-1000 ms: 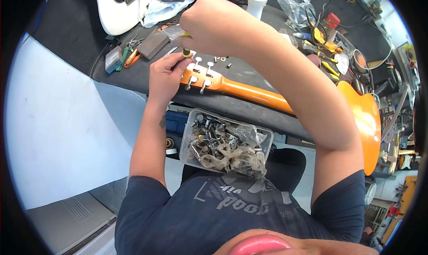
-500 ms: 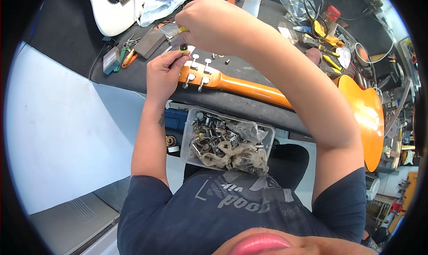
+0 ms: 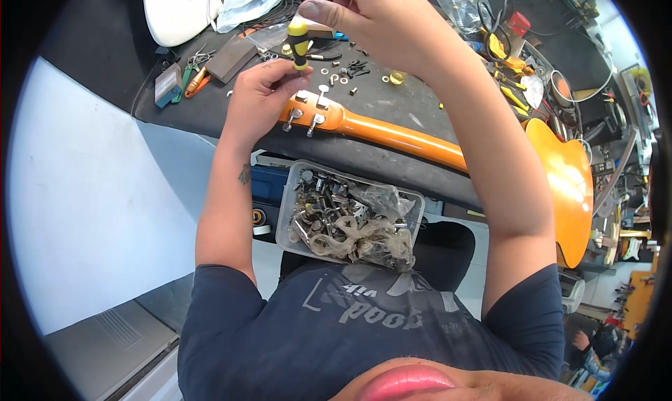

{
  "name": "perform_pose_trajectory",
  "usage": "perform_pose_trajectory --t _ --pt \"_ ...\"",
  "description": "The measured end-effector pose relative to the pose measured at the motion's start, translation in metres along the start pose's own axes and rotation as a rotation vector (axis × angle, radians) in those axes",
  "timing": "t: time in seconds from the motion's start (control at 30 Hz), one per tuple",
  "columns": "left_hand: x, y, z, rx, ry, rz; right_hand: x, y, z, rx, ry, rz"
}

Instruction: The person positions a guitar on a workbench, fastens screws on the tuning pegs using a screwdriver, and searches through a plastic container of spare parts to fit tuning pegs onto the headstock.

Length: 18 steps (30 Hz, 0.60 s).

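Note:
A yellow-and-black screwdriver (image 3: pixel 299 45) stands nearly upright over the guitar headstock (image 3: pixel 326 112). My left hand (image 3: pixel 262 96) is closed, with thumb and fingers pinching around its lower end; the tip is hidden. Just above the handle's top, my right hand (image 3: pixel 371 14) is off the handle, its thumb stretched out and fingers apart. The orange guitar neck (image 3: pixel 406 140) runs right from the headstock to the glossy body (image 3: pixel 560 184). Several metal tuning machines (image 3: pixel 314 123) with knobs sit on the headstock; my left hand covers its far end.
Small screws (image 3: pixel 357 68) and washers lie on the dark bench (image 3: pixel 413 96) beyond the headstock. A clear plastic box (image 3: pixel 283 226) of metal parts rests by my lap. A white guitar body (image 3: pixel 168 12) is at far left; tools and cables crowd the right. Another person (image 3: pixel 602 348) appears at lower right.
My right hand has come off the screwdriver handle, opened and moved up and right, exposing the handle. My left hand stays at the screwdriver's lower end. The whole view has shifted slightly.

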State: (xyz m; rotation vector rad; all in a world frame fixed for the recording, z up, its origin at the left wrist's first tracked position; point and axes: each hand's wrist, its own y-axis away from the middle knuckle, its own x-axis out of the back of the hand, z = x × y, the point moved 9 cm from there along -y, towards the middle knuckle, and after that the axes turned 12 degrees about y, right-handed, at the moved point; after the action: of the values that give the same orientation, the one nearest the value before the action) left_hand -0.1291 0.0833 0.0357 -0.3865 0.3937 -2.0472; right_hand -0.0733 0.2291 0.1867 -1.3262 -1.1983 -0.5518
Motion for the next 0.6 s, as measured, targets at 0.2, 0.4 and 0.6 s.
perform_pose_trajectory --t 0.2,0.4,0.6 --pt "-0.011 0.0 0.004 -0.071 -0.068 -0.095 -0.008 0.008 -0.008 0.203 -0.012 0.044" --pt "-0.017 -0.001 0.009 -0.05 -0.186 -0.144 -0.016 0.011 -0.016 0.305 0.006 0.012" --pt "-0.019 0.001 0.013 -0.114 -0.21 -0.15 -0.027 0.008 -0.022 0.277 -0.023 -0.169"
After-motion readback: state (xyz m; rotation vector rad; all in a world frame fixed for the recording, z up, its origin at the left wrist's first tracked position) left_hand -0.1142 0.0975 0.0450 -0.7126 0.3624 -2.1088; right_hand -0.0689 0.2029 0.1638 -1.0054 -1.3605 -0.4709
